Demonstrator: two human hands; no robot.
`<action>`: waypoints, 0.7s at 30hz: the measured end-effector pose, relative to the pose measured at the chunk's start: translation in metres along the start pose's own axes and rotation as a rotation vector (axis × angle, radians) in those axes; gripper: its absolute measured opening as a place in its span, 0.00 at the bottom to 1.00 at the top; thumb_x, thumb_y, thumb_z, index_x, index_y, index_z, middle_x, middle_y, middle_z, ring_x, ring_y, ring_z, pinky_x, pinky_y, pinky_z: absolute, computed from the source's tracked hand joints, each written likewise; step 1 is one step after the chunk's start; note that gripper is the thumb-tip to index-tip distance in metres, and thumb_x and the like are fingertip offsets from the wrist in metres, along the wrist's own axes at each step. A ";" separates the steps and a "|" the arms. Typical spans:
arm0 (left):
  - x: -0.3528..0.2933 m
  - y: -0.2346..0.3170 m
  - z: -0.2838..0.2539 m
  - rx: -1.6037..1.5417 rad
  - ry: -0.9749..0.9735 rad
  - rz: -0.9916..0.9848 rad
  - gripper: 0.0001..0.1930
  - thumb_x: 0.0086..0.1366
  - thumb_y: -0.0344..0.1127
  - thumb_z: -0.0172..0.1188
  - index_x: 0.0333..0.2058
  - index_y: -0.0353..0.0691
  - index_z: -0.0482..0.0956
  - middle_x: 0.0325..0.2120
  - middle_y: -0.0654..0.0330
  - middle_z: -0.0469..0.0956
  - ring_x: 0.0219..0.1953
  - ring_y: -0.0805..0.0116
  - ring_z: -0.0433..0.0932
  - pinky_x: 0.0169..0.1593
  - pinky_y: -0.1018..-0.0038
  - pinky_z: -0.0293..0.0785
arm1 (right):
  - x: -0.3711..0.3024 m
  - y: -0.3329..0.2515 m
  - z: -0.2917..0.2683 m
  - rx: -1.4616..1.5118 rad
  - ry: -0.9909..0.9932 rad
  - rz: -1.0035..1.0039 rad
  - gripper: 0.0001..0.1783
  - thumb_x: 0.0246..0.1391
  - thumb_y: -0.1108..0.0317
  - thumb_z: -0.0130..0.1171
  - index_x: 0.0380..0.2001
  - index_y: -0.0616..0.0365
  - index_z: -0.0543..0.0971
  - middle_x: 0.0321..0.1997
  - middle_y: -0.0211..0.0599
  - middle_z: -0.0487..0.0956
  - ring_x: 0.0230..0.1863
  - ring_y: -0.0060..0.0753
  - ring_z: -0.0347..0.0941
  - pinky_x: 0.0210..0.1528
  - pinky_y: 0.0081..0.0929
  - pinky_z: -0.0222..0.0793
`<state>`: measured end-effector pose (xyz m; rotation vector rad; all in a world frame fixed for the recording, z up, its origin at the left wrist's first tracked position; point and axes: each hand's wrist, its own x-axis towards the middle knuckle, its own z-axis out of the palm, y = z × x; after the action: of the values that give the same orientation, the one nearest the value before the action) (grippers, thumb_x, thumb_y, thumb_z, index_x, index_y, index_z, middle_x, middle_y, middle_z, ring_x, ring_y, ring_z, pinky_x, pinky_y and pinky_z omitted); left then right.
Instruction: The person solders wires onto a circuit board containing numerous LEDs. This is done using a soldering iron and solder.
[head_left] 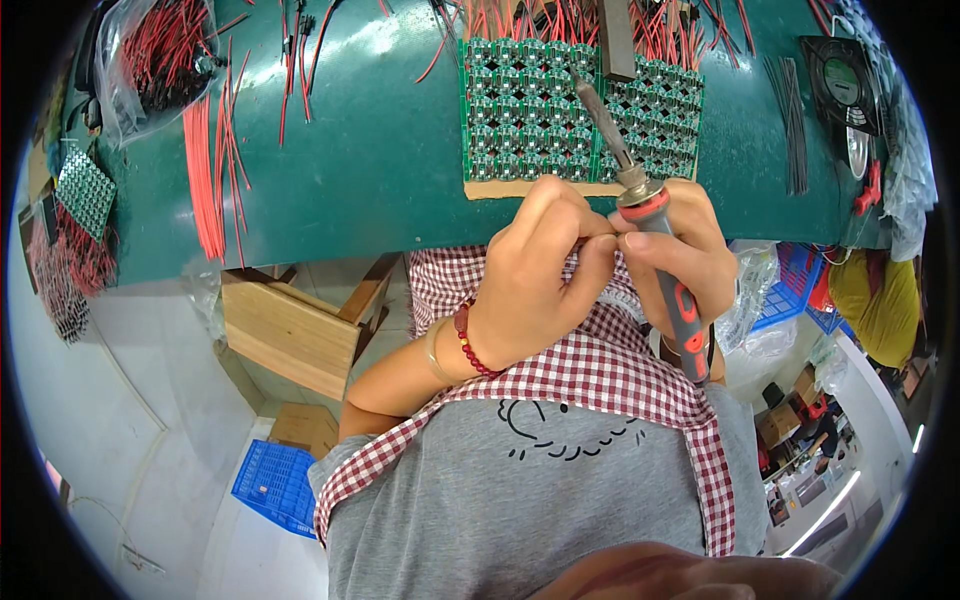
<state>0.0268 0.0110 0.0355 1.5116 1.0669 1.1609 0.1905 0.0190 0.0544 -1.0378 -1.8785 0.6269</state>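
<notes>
At the centre of the frame, the left hand (540,275) and right hand (700,255) meet at the fingertips, just off the near edge of the green table (390,190). The left thumb and forefinger are closed in a pinch; whether anything thin sits between them I cannot tell. The right hand is wrapped around the soldering iron (657,225), thumb across its handle — the tip points up and away, probably to spare the fingers. Beyond it, at upper centre, the green circuit-board panels (530,110) lie on cardboard (545,189), perhaps to protect the tabletop. A dark bar (618,45) rests over them — likely a weight. Red wires (203,180) at upper left lie roughly parallel, presumably for easy picking.
</notes>
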 end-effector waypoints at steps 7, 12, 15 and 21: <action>-0.005 0.002 -0.020 0.132 0.014 -0.118 0.07 0.54 0.21 0.66 0.27 0.36 0.75 0.23 0.58 0.74 0.22 0.67 0.75 0.26 0.75 0.72 | -0.014 0.005 -0.013 -0.062 0.060 0.040 0.19 0.40 0.80 0.67 0.40 0.53 0.83 0.33 0.37 0.79 0.34 0.41 0.75 0.38 0.32 0.72; -0.009 -0.028 -0.031 0.361 0.225 -0.003 0.10 0.55 0.19 0.66 0.25 0.36 0.73 0.22 0.66 0.69 0.20 0.84 0.62 0.21 0.83 0.57 | -0.025 0.003 -0.031 -0.160 -0.042 -0.002 0.23 0.34 0.77 0.71 0.41 0.55 0.85 0.26 0.32 0.73 0.26 0.33 0.70 0.27 0.28 0.65; -0.013 -0.032 -0.027 0.390 0.227 0.024 0.10 0.55 0.19 0.66 0.26 0.37 0.72 0.22 0.65 0.69 0.19 0.83 0.61 0.21 0.82 0.57 | -0.028 0.003 -0.022 -0.196 -0.078 -0.021 0.22 0.32 0.79 0.68 0.38 0.56 0.85 0.25 0.32 0.73 0.21 0.32 0.68 0.22 0.26 0.63; -0.015 -0.035 -0.027 0.415 0.228 0.042 0.11 0.54 0.18 0.66 0.26 0.37 0.71 0.22 0.64 0.70 0.18 0.82 0.61 0.20 0.82 0.57 | -0.030 0.009 -0.011 -0.140 -0.023 -0.039 0.19 0.31 0.80 0.67 0.34 0.59 0.83 0.24 0.33 0.74 0.20 0.33 0.69 0.22 0.27 0.63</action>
<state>-0.0056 0.0078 0.0021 1.7512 1.5088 1.2125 0.2120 -0.0019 0.0395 -1.0839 -1.9803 0.4920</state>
